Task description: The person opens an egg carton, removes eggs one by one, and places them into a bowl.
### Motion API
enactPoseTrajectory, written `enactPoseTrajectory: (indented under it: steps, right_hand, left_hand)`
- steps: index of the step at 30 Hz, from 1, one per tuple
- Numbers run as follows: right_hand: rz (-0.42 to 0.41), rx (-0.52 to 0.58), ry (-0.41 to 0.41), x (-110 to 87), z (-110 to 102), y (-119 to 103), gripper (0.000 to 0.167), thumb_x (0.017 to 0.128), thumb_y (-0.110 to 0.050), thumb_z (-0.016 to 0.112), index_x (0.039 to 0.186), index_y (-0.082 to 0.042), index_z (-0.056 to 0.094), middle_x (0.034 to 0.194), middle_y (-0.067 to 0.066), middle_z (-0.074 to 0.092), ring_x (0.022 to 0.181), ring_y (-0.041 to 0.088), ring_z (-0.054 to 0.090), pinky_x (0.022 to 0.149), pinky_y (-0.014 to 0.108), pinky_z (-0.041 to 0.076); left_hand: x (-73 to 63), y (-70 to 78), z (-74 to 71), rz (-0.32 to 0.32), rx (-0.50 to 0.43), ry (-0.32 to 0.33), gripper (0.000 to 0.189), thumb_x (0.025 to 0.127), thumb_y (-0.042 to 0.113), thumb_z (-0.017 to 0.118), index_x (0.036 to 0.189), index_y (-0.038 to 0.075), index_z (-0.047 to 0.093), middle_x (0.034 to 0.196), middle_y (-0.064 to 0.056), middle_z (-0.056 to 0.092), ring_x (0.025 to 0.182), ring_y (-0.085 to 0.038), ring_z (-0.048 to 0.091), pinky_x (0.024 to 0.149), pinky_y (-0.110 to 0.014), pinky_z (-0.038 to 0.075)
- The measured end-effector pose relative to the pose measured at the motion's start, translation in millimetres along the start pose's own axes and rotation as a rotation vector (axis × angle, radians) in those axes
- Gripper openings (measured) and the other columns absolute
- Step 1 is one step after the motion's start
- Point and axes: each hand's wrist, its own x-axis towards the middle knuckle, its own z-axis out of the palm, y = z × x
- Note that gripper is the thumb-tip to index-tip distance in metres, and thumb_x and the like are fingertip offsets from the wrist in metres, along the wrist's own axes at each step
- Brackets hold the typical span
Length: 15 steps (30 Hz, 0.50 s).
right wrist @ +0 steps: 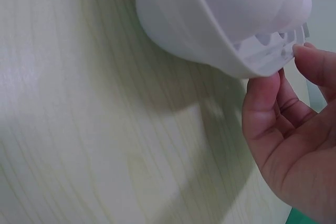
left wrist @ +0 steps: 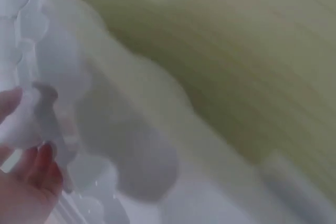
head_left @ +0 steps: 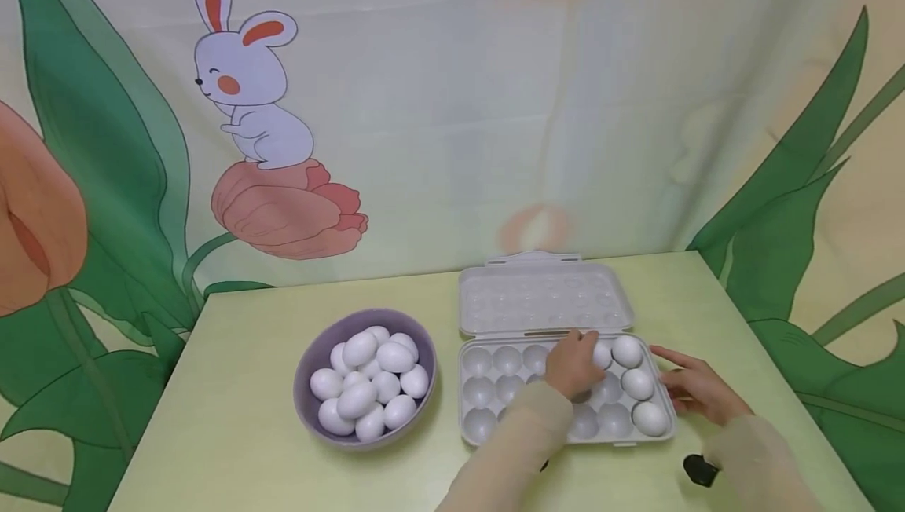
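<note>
A white egg carton [head_left: 479, 449] lies with its lid [head_left: 544, 300] folded back. Three white eggs fill its right-hand column, among them a front egg [head_left: 650, 418]. Over the back row, my left hand [head_left: 571, 367] pinches another egg [head_left: 602, 355], just left of that column. In the left wrist view this egg [left wrist: 21, 127] sits between thumb and fingers, low in a cup. At the carton's right end, my right hand [head_left: 700, 390] grips the rim. The right wrist view has the thumb over the carton rim [right wrist: 210, 30] and fingers against its outer side. My left hand and forearm cover some cups.
Left of the carton stands a purple bowl [head_left: 305, 410] piled with several white eggs [head_left: 357, 400]. A printed cloth [head_left: 438, 135] hangs behind the light wooden table [head_left: 233, 418]. Black straps show at the wrists, one a black piece [head_left: 700, 470] by the right sleeve.
</note>
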Motion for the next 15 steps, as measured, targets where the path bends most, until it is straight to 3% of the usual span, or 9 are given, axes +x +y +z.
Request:
enactPoseTrajectory:
  steps: [8, 15]
  right_hand:
    - [0.002, 0.003, 0.017, 2.0, 4.3, -1.1, 0.063, 0.086, -0.014, 0.05, 0.141, -0.013, 0.019, 0.076, -0.003, 0.056, 0.063, 0.01, 0.051, 0.058, 0.026, 0.043]
    - [0.014, -0.003, 0.042, 1.6, 1.8, -0.7, 0.062, 0.086, -0.013, 0.05, 0.141, -0.012, 0.02, 0.075, -0.002, 0.055, 0.063, 0.011, 0.051, 0.057, 0.027, 0.043]
  left_hand:
    - [-2.0, 2.5, 11.7, -0.024, 0.092, 0.142, 0.04, 0.068, 0.029, 0.068, 0.106, 0.021, 0.059, 0.101, 0.003, 0.056, 0.083, -0.014, 0.058, 0.067, -0.024, 0.045]
    - [-0.6, 4.4, 17.3, -0.041, 0.057, 0.191, 0.035, 0.068, 0.034, 0.068, 0.099, 0.02, 0.061, 0.094, 0.003, 0.057, 0.078, -0.013, 0.058, 0.062, -0.024, 0.045]
